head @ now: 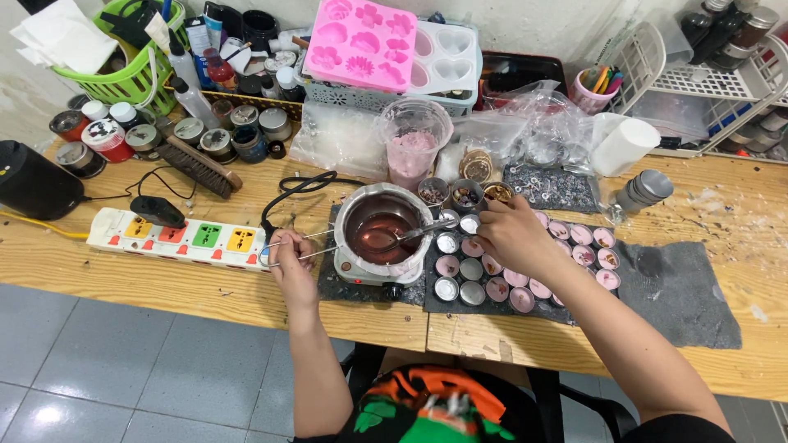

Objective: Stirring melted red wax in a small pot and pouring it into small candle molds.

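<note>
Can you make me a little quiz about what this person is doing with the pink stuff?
1. True or false: the left hand grips the thin wire handle of the round metal melting pot.
2. What does the right hand hold: A, a brush; B, a metal spoon; C, scissors?
3. Where does the spoon's bowl sit?

Key: 1 true. 2 B. 3 Inside the pot, in the dark pink liquid, beside the small round tins on the grey mat.
</note>
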